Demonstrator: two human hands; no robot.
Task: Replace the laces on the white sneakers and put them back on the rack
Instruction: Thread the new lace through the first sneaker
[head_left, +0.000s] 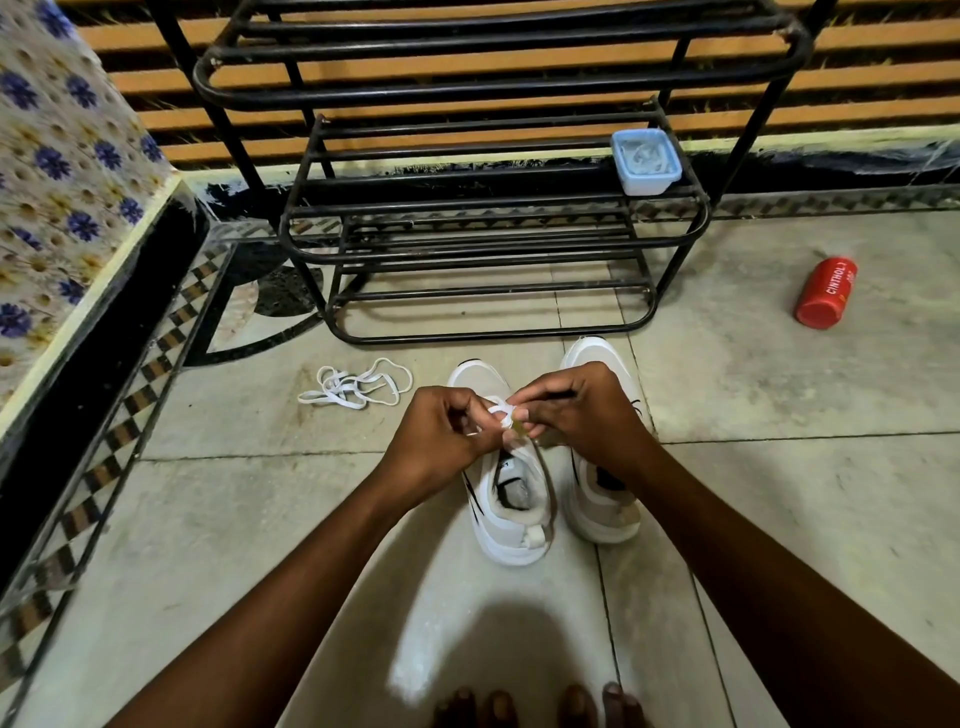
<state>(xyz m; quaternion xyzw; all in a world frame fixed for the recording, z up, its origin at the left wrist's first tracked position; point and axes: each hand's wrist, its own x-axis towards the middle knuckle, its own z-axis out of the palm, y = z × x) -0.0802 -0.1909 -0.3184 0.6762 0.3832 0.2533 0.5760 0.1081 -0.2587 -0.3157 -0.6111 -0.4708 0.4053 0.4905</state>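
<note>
Our left hand (441, 441) and right hand (576, 410) pinch a white lace (500, 413) over the nearer sneaker (511, 514), seemingly mid-lacing. The second sneaker (602, 499) stands beside it. A loose lace (358, 387) lies nearby; the rack (493, 218) beyond holds no shoes yet.

Tiled floor (779, 493): two white sneakers (511, 499) centre, loose lace (358, 387) left, red bottle (826, 293) on its side right, black rack (493, 218) far.
</note>
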